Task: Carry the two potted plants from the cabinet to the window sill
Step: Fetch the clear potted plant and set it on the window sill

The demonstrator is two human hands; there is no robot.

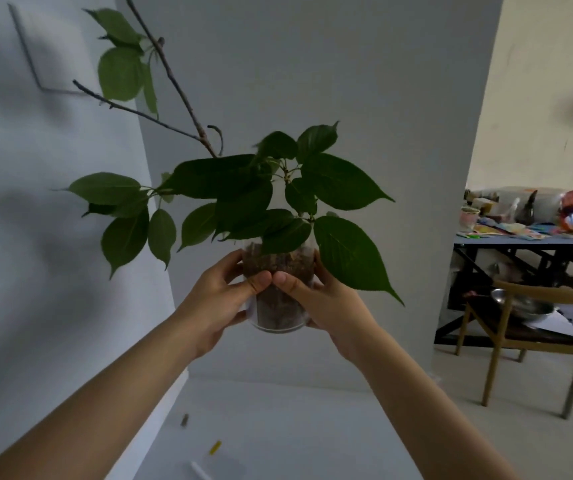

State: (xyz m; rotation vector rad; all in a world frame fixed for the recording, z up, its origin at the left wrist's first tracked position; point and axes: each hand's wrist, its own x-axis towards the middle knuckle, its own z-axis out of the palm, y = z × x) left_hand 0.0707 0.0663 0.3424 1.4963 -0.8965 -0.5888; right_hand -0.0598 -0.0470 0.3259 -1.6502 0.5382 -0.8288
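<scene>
Task in progress: 1 potted plant [280,282] is off any surface and in carriage, held up in front of the person at about chest height; no cabinet top is under it and no window sill is in view, so delivery is judged not yet made. The 2nd plant is not in view, and whether it has been moved cannot be determined. The left hand [221,299] is wrapped around the left side of the pot, fingers closed behind it, thumb across the front. The right hand [319,303] mirrors it on the right side, thumb tip nearly meeting the left thumb at the front. Both hands are firmly closed on the pot, nothing else held. The pot is a clear, straight-walled container, upright, with brown soil visible through the wall between the thumbs and below them. Broad dark green leaves spread above and to either side of the hands, 1 large leaf drooping over the right hand. A bare woody branch [174,81] rises up and away to the left, carrying a few leaves near its tip. Below the forearms lies a pale surface [313,427] with small items, possibly a pen; blur prevents certainty.
</scene>
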